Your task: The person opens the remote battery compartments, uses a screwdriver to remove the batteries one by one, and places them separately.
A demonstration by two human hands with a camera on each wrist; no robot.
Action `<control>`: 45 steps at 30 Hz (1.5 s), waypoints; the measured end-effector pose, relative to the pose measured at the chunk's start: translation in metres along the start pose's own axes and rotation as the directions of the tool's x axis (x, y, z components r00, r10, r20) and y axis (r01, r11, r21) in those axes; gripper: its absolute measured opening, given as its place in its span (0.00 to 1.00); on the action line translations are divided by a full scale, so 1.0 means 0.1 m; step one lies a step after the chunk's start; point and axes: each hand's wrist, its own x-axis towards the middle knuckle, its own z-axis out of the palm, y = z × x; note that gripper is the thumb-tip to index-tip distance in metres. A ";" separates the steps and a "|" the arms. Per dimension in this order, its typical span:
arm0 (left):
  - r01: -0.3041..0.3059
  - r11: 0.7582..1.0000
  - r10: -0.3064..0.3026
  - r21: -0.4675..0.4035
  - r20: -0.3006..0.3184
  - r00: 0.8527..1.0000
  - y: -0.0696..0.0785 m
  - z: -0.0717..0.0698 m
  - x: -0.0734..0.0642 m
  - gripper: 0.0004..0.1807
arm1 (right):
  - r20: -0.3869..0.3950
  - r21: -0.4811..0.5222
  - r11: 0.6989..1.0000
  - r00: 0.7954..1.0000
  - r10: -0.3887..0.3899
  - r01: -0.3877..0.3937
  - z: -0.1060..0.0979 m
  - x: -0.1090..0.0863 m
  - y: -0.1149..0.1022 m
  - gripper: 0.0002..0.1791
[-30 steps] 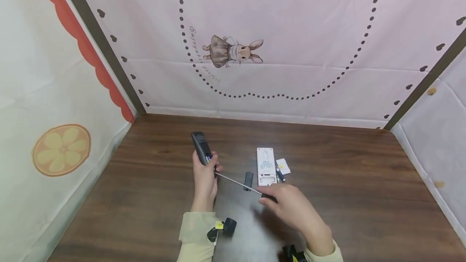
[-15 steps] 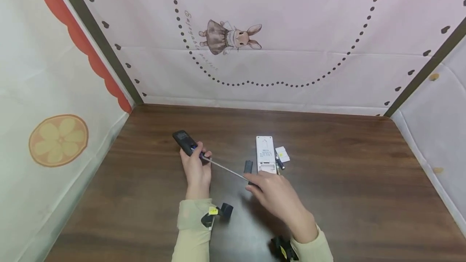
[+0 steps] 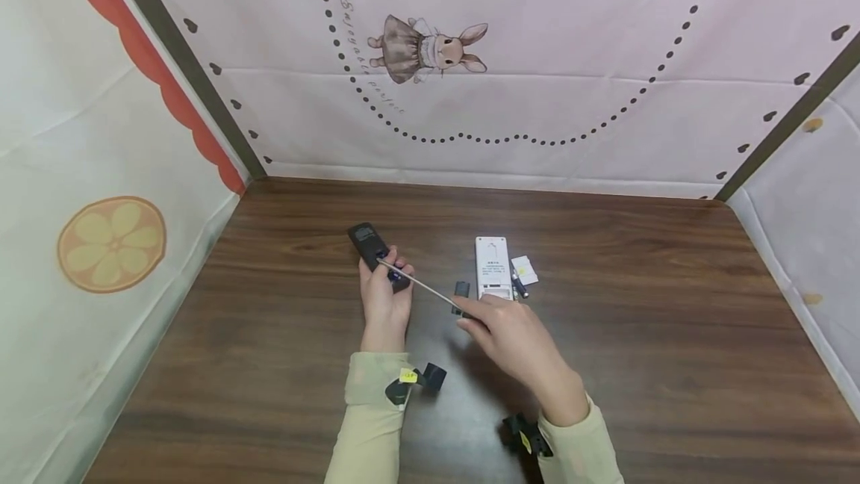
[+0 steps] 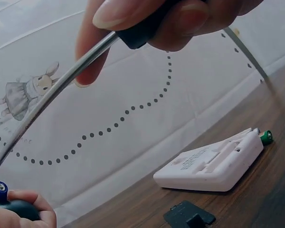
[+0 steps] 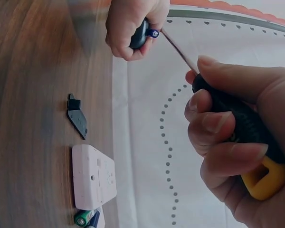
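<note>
A black remote control [image 3: 366, 240] lies back-up in my left hand [image 3: 386, 303], fingers and thumb wrapped round its lower part. Its battery compartment is uncovered, and the end of a blue battery [image 4: 1, 191] sticks up from it. My right hand [image 3: 520, 338] grips a screwdriver [image 5: 221, 100] by its black and yellow handle. The long metal shaft [image 3: 423, 285] reaches left to the remote, its tip right at the compartment beside my left thumb. In the right wrist view the left fist hides most of the remote.
Left of a white remote control [image 3: 493, 264] with an uncovered compartment lies a dark battery cover [image 3: 461, 289]. Beyond its right side are a white square packet [image 3: 525, 270] and loose batteries, one green [image 5: 81, 218] and one dark blue [image 3: 519, 286]. Cloth walls [image 3: 430, 118] enclose the wooden table [image 3: 282, 260].
The screwdriver tip has shifted from the black remote's lower end up toward its middle. The remote swung leftward, then partly back. The head view has tilted slightly downward.
</note>
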 end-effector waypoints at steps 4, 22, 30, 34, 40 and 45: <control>0.015 1.000 -0.015 0.004 0.004 1.000 0.00 -0.01 0.00 0.21 | -0.002 0.007 1.000 1.000 0.004 -0.004 -0.01 -0.01 0.01 0.17; 0.274 0.947 -0.286 0.170 0.053 0.957 0.10 -0.04 0.03 0.23 | 0.039 -0.012 0.974 0.974 0.225 -0.224 -0.17 -0.06 0.22 0.14; 0.297 0.856 -0.360 0.424 0.076 0.930 0.11 -0.05 -0.01 0.25 | 0.008 -0.059 0.984 0.986 0.168 -0.168 -0.20 -0.10 0.30 0.15; 0.271 0.822 -0.364 0.501 0.097 0.926 0.14 -0.05 -0.02 0.24 | -0.019 -0.080 0.986 0.989 0.144 -0.145 -0.23 -0.13 0.34 0.17; 0.216 0.792 -0.357 0.571 0.146 0.923 0.24 -0.08 -0.02 0.24 | -0.033 -0.107 0.985 0.991 0.129 -0.132 -0.25 -0.15 0.39 0.20; 0.174 0.769 -0.333 0.615 0.152 0.931 0.28 -0.09 -0.01 0.24 | -0.028 -0.136 0.984 0.993 0.114 -0.117 -0.26 -0.15 0.42 0.20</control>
